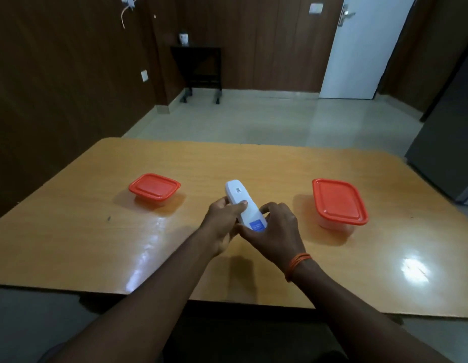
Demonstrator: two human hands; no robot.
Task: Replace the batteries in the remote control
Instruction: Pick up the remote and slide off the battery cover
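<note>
While two hands [222, 221] [276, 229] hold one remote [243, 205], two tubs [154, 188] [339, 203] sit.

Glossy tan wood-grain tabletop [175, 163], varnished smooth, throwing back bright glare. The slim white remote control [240, 203] looks like smooth matt plastic, with a blue paper-like sticker [257, 225]. Two clear plastic tubs, left [154, 189] and right [339, 202], carry shiny orange-red plastic lids. Orange thread band [298, 263] looks fibrous. Floor tiles [254, 119] pale, faintly sheened.

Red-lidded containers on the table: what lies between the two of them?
In the head view, the white remote sits between the left container and right container, gripped by the left hand and right hand.
</note>
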